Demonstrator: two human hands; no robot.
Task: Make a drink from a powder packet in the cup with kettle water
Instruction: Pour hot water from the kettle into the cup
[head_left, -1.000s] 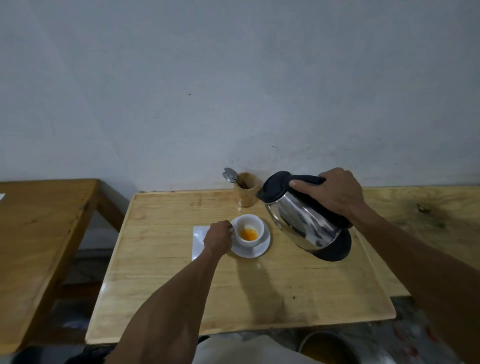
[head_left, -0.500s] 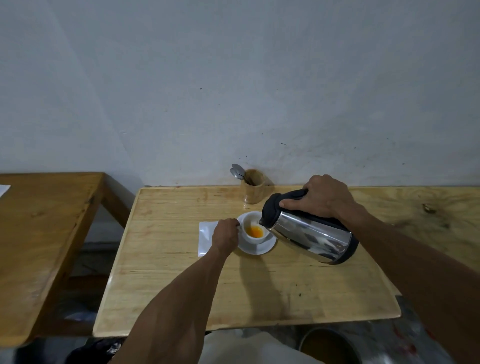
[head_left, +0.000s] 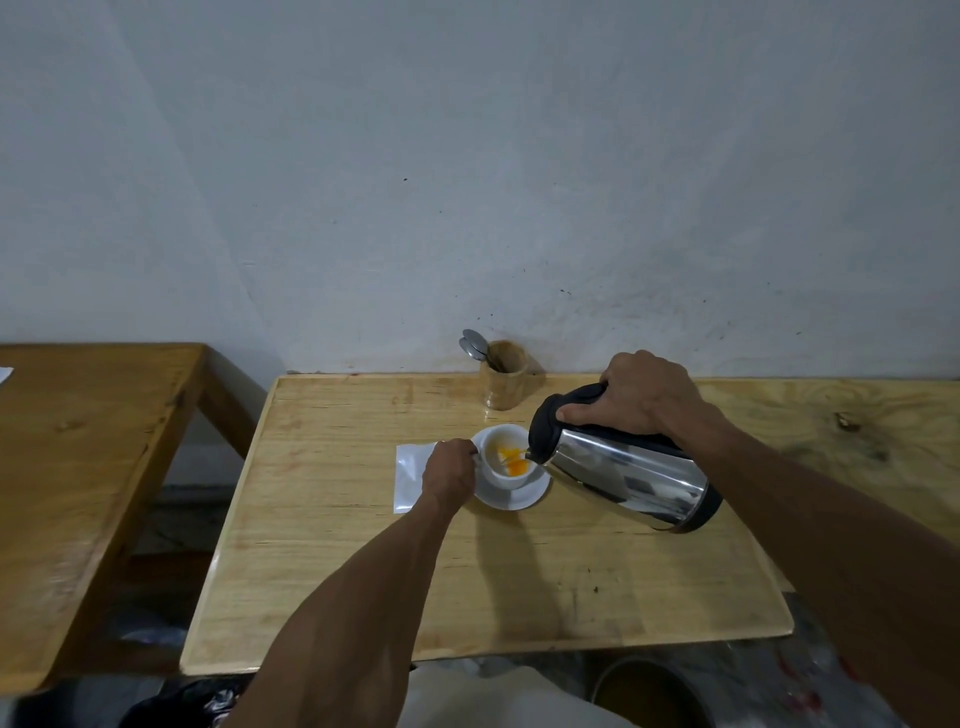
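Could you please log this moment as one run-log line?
phase: pouring | right hand: tilts kettle over cup | left hand: steadies cup | orange powder: wetting

The left arm is reaching forward from the near edge of the table toward its middle, forearm bare and nearly straight. The left hand (head_left: 450, 474) is curling, knuckles up, with its fingertips pinching the handle of the cup (head_left: 505, 464). The right arm is coming in from the right edge, bent slightly at the wrist. The right hand (head_left: 643, 396) is wrapping fully around the black handle of the kettle (head_left: 626, 470), thumb pressing along the near side, holding it tipped with the spout toward the left hand.
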